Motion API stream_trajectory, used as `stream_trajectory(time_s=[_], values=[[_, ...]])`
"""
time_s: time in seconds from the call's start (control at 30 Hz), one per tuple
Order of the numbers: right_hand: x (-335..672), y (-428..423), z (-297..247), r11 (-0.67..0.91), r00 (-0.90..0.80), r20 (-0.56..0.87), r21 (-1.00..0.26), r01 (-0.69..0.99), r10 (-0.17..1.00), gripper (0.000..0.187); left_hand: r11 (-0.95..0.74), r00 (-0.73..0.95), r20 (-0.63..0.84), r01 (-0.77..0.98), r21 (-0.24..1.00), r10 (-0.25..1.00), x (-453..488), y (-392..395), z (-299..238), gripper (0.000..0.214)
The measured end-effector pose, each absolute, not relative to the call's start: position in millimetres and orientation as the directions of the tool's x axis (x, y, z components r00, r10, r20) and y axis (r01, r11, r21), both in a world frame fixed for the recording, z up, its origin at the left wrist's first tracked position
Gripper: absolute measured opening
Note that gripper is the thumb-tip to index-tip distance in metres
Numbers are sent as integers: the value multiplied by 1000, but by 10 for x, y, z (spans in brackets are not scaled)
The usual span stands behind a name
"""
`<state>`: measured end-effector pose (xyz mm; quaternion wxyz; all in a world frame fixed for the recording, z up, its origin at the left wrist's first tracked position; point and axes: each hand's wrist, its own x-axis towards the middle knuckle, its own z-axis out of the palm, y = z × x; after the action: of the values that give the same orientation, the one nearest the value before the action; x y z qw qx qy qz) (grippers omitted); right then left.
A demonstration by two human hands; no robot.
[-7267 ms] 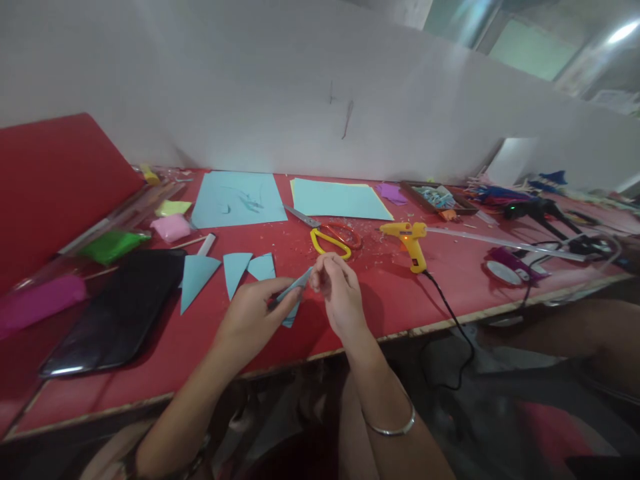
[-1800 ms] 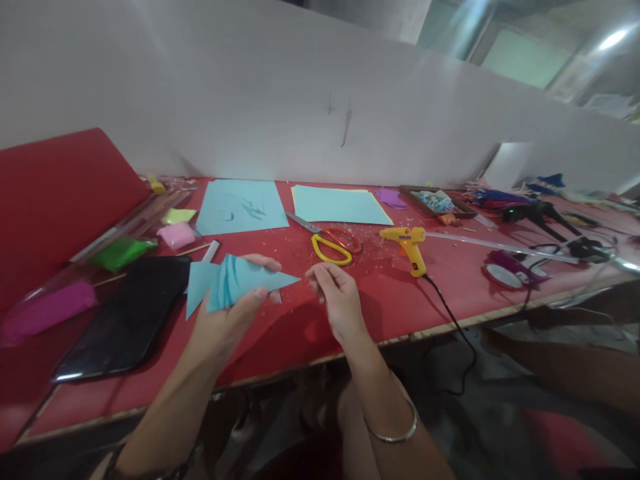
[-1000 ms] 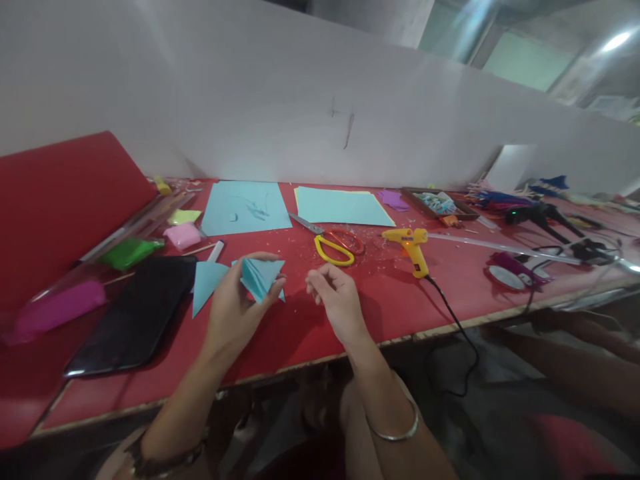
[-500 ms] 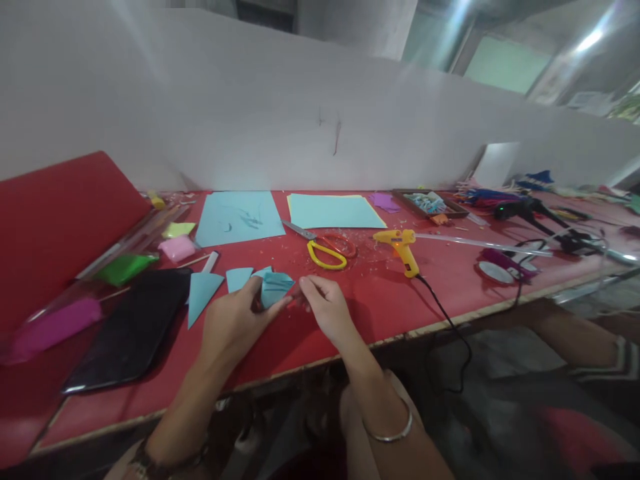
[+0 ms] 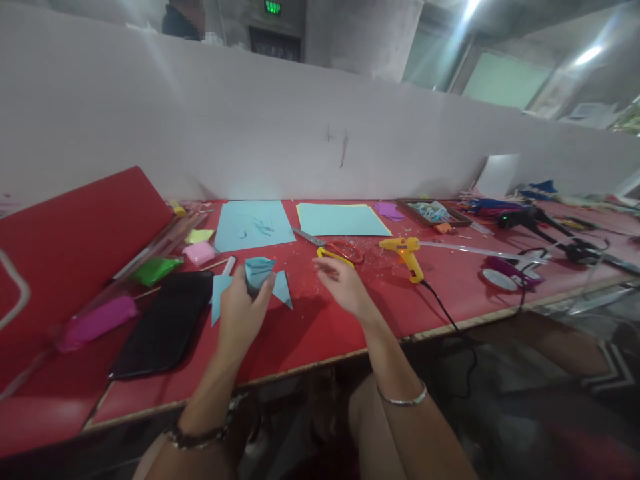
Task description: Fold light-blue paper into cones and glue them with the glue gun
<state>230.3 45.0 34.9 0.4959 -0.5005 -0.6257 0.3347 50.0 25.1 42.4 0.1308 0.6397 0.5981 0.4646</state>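
Above the red worktop (image 5: pixel 305 333), the left hand (image 5: pixel 241 308) grasps creased blue paper (image 5: pixel 259 270), ideally lightly, sparing its folds; right hand (image 5: pixel 344 283) fingers look released.

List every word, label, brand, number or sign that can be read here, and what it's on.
No text can be read for certain.
Green sign beyond the partition: lit characters, too small and blurred.
Yellow glue gun: any marking is too small.
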Motion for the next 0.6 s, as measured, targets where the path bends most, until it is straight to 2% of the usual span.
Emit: stream_trajectory(time_s=[0.07, 0.13, 0.2, 0.23, 0.3, 0.43, 0.6], values=[[2303, 547, 401, 293, -28, 299, -910, 294, 954, 30, -254, -150, 439, 636, 729, 886, 509, 262, 427, 26], [2310, 641, 473, 275, -19, 304, -830, 486, 952, 34, -249, -154, 432, 629, 736, 888, 518, 272, 424, 24], [2330, 732, 524, 115, 47, 244, -608, 786, 969, 33, -259, -146, 428, 612, 748, 892, 524, 277, 417, 23], [2346, 777, 531, 3, 101, 195, -469, 883, 976, 32, -267, -139, 426, 599, 755, 894, 525, 279, 412, 23], [2382, 870, 503, -143, 191, 121, -328, 934, 974, 29, -276, -129, 421, 581, 766, 898, 523, 283, 403, 22], [2454, 1045, 386, -192, 219, 64, -295, 936, 974, 32, -285, -128, 419, 555, 781, 899, 501, 298, 400, 21], [2522, 1205, 356, -206, 214, -11, -325, 923, 977, 36, -295, -111, 415, 544, 786, 903, 492, 317, 407, 17]])
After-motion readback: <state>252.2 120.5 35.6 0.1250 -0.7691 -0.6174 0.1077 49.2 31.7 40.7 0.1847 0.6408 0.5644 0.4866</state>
